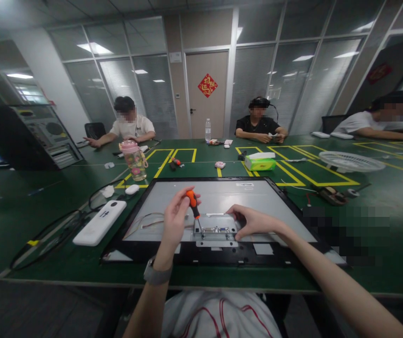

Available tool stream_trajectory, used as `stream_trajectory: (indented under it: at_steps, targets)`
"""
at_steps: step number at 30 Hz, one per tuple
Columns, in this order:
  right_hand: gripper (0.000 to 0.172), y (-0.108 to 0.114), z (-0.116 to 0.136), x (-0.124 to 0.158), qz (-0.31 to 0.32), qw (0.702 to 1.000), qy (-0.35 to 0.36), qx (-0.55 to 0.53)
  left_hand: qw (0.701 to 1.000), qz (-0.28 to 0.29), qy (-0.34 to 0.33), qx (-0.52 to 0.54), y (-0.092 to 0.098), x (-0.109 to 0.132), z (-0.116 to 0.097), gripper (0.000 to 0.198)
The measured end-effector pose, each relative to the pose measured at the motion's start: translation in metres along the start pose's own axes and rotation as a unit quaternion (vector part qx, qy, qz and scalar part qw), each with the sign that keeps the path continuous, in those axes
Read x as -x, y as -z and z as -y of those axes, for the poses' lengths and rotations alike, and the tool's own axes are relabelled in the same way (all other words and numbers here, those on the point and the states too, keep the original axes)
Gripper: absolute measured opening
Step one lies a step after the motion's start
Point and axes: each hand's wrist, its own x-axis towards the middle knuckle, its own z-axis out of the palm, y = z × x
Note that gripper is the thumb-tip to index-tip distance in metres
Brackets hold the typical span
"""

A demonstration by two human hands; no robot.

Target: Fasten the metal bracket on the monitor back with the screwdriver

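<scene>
As our left hand (175, 213) is gripping an orange-and-black screwdriver (194, 205), fingers clamped round its handle, the tool's long axis is slanting down and rightward to the left end of a metal bracket (217, 224); whether the tip is touching, we cannot tell. Our right hand (256, 220) is resting at the bracket's opposite end, thumb and fingers parted across it, pressure unclear. Of the two, the left is sitting nearer the tip. Beneath, a flat panel (159, 197) is lying on the green table (57, 202). Beyond it, a drink bottle (136, 163) is standing; farther off, three co-workers (256, 126) are sitting.
</scene>
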Motion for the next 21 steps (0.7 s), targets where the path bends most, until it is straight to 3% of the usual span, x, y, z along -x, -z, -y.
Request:
stream_trajectory:
  at_steps: [4,9,14,18,21]
  targets:
    - [0.071,-0.0011,-0.0025,-0.0003,0.003,1.000,0.001,-0.002,0.996,-0.041,-0.041,-0.061,-0.0008,0.0006,0.0002,0.029]
    - [0.071,-0.0010,-0.0008,-0.0005,0.002,1.000,-0.004,0.003,1.000,-0.018,-0.009,-0.017,-0.0005,0.0016,-0.0004,0.033]
    - [0.070,-0.0004,0.0010,0.0006,0.006,1.000,-0.004,0.002,0.985,-0.081,-0.099,-0.115,-0.0023,0.0019,-0.0028,0.022]
    - [0.070,0.0000,0.0004,0.0009,0.002,1.000,0.001,0.005,0.994,-0.047,-0.053,-0.083,-0.0018,0.0032,-0.0032,0.033]
    - [0.070,0.0002,0.0006,0.0009,0.005,1.000,0.000,0.006,0.992,-0.063,-0.060,-0.095,-0.0012,0.0036,-0.0026,0.031]
